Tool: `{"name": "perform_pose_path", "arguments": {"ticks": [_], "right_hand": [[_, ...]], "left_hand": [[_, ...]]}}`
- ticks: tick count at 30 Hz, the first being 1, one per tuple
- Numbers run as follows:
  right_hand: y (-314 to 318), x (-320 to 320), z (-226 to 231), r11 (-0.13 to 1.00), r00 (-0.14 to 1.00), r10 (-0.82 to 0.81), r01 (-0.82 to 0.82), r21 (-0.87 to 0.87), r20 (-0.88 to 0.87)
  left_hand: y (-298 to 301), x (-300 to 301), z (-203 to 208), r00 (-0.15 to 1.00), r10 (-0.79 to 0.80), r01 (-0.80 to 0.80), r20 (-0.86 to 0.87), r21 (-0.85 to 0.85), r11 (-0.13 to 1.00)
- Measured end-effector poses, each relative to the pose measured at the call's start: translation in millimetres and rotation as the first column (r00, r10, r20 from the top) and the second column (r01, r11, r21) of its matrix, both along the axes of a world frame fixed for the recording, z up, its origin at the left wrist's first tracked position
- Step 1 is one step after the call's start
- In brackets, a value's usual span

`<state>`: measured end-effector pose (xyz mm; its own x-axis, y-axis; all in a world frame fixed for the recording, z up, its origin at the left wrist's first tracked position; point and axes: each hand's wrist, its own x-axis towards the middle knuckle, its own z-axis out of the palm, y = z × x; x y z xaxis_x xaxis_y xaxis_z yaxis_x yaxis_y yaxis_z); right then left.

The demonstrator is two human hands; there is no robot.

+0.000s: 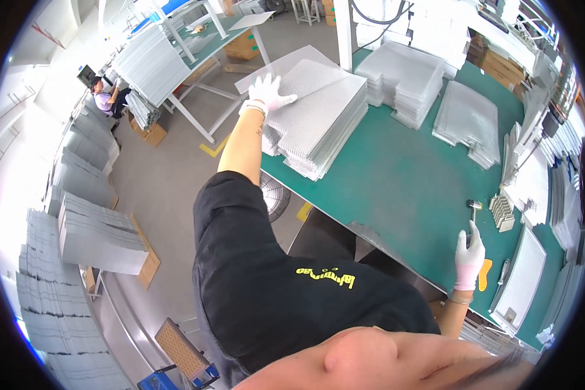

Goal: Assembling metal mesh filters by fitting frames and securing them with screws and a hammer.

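Note:
My left hand (266, 95), in a white glove, lies with fingers spread at the left edge of a stack of silvery mesh sheets (318, 104). A thin translucent sheet (292, 65) sits askew there, jutting past the stack's far left side. Whether the fingers grip an edge cannot be seen. At the right, my right hand (470, 260), gloved in white with a pink cuff, is over the green table (403, 175), fingers apart and holding nothing visible. Just beyond its fingertips is a small hammer (474, 205); an orange-yellow tool (484, 274) lies beside it.
More mesh stacks stand farther back (403, 78) and at right (468, 120). Near the right hand are a slotted beige block (502, 213) and a white framed panel (520, 279). A floor fan (274, 195) stands below the table edge. Another person (107, 97) sits far left.

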<state>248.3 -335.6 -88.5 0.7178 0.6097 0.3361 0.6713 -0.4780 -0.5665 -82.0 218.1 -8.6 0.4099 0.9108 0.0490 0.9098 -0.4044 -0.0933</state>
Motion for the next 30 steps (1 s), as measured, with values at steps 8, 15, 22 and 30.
{"name": "perform_pose_path", "arguments": {"ticks": [8, 15, 22, 30], "right_hand": [[19.6, -11.2, 13.2, 0.997, 1.0, -0.005, 0.005, -0.079, 0.001], [52.5, -28.8, 5.7, 0.978, 0.991, 0.134, -0.137, -0.156, -0.028], [45.5, -34.1, -10.4, 0.974, 0.994, 0.1, -0.107, -0.201, -0.048], [73.2, -35.8, -10.4, 0.954, 0.973, 0.224, -0.229, -0.195, -0.05]], "left_hand": [[40.2, -8.0, -6.5, 0.981, -0.089, 0.134, 0.172, -0.27, 0.953], [58.2, -38.3, 17.2, 0.989, 0.121, -0.124, 0.079, 0.038, 0.992], [72.4, -45.6, 35.8, 0.73, 0.613, -0.462, 0.303, -0.441, 0.769], [185.7, -138.2, -29.5, 0.516, 0.699, -0.273, 0.495, -0.678, 0.682]]}}
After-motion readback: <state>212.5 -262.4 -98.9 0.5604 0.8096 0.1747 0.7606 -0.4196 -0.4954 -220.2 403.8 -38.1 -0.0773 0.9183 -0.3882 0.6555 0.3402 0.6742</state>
